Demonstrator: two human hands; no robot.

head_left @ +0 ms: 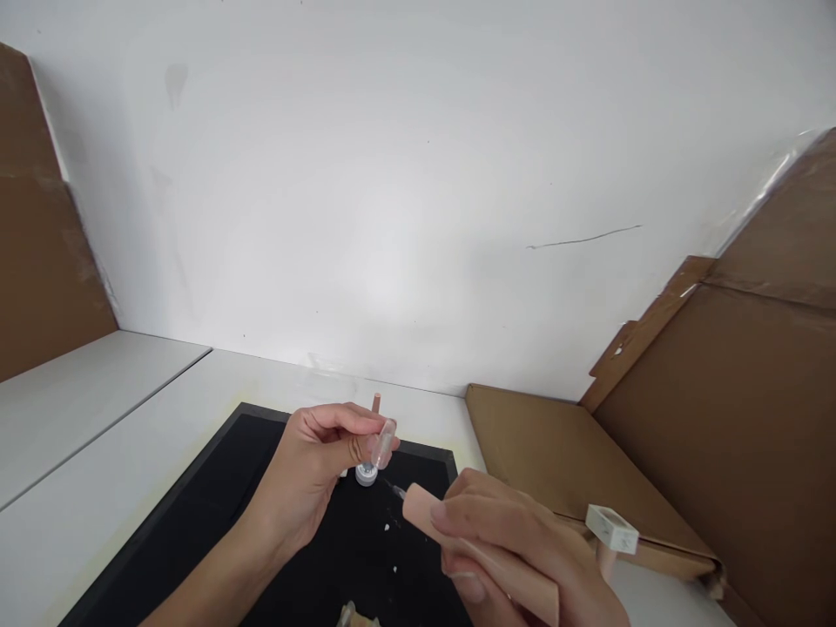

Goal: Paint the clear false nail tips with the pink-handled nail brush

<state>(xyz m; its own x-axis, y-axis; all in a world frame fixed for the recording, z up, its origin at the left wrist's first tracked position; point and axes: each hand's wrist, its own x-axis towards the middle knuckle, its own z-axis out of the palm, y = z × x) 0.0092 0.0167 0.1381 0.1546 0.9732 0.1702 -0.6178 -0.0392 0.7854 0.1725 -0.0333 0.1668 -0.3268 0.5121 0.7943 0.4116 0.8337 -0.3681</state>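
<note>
My left hand (326, 448) pinches a small clear oval piece (384, 444) between thumb and fingers. A thick pinkish-beige pen-like tool (480, 553) lies in the closed fingers of my right hand (522, 549). Its narrow tip points up and left toward the clear piece, with a gap between them. Just beneath my left fingertips, a small round white-and-clear container (367, 475) rests on the black mat (418, 505). Behind the left fingers a thin pinkish rod end (376, 402) sticks up.
A flat cardboard box (555, 444) lies at the right, near a pale square block (612, 529) on a pinkish stem. Small white bits dot the mat. A clear-edged item (357, 616) shows at the bottom edge. Cardboard panels flank both sides, with a white wall behind.
</note>
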